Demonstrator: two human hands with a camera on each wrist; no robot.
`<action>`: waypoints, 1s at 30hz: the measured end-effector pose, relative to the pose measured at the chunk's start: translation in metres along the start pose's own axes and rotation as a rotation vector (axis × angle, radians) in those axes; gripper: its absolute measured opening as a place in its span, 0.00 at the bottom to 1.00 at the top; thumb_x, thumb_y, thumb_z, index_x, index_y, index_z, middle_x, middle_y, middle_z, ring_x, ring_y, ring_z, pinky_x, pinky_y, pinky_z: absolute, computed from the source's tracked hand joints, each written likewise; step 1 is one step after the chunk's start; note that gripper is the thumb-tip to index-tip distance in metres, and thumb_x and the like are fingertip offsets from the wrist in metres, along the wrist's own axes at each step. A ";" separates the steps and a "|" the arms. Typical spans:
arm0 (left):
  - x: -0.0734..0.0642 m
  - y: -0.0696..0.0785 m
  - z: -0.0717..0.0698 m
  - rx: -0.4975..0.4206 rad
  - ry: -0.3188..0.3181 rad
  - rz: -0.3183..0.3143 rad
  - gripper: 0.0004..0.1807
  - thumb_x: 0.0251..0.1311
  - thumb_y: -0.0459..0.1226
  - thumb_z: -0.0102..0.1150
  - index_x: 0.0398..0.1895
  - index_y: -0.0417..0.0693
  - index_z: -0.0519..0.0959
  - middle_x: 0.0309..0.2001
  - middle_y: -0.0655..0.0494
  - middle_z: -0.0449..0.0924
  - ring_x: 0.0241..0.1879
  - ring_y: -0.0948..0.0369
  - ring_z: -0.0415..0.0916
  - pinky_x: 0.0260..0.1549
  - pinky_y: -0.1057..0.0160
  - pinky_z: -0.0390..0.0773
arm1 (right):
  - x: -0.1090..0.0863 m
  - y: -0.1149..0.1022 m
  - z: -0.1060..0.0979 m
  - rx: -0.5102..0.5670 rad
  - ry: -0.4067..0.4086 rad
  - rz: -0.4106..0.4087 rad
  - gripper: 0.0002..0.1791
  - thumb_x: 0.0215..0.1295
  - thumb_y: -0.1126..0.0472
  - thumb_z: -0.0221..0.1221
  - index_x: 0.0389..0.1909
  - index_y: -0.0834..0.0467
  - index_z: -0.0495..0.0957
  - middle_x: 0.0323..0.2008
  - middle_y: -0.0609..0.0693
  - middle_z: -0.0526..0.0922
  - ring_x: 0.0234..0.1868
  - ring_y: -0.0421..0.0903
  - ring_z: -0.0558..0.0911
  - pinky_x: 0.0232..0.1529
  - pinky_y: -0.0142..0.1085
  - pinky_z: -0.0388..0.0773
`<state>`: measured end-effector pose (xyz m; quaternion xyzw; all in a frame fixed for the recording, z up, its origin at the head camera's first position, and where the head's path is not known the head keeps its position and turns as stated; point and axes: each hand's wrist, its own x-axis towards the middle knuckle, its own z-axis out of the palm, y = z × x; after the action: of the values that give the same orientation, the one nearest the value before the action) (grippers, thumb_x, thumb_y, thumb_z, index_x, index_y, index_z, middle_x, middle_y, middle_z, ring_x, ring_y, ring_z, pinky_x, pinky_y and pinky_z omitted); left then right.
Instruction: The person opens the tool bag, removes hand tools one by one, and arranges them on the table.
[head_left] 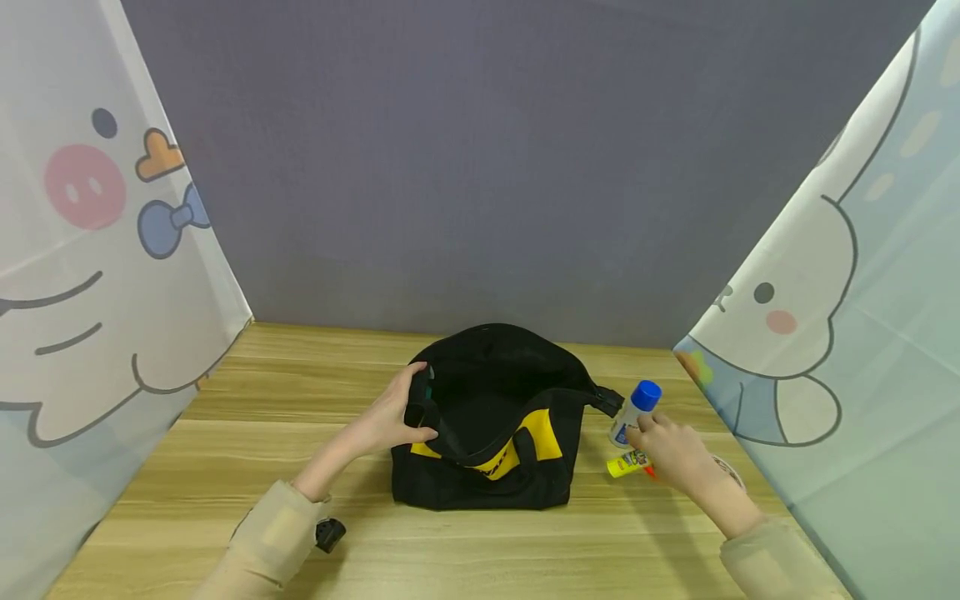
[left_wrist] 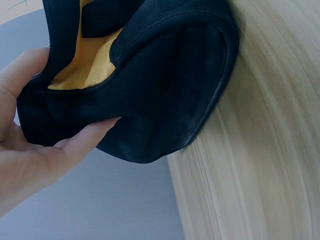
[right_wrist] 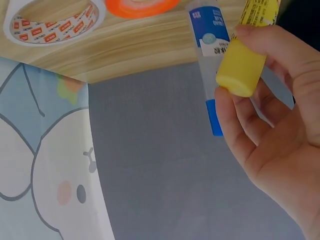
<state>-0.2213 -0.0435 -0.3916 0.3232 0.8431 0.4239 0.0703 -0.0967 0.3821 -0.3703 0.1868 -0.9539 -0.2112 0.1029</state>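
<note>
A black bag with yellow panels stands on the table with its top gaping. My left hand grips the bag's left rim, thumb on one side of the cloth and fingers on the other, as the left wrist view shows. To the right of the bag, my right hand holds a yellow glue stick between thumb and fingers. Right behind it stands a liquid glue bottle with a blue cap, upright on the table. The inside of the bag is dark, so its contents cannot be made out.
Beside the glue bottle lie a roll of tape with a printed core and an orange tape roll. A small black object shows by the left sleeve. A grey panel rises behind the wooden table, with printed cloths at both sides.
</note>
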 end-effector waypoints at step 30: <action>0.000 -0.001 0.001 -0.011 -0.006 -0.014 0.56 0.54 0.39 0.72 0.77 0.39 0.43 0.76 0.32 0.45 0.75 0.36 0.49 0.69 0.34 0.58 | 0.008 -0.023 0.016 -0.448 0.080 -0.104 0.22 0.41 0.64 0.78 0.40 0.47 0.85 0.45 0.45 0.84 0.43 0.44 0.77 0.31 0.35 0.75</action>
<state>-0.2217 -0.0432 -0.3923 0.3181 0.8429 0.4271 0.0775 -0.1010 0.3655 -0.3941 0.2166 -0.8675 -0.4150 0.1683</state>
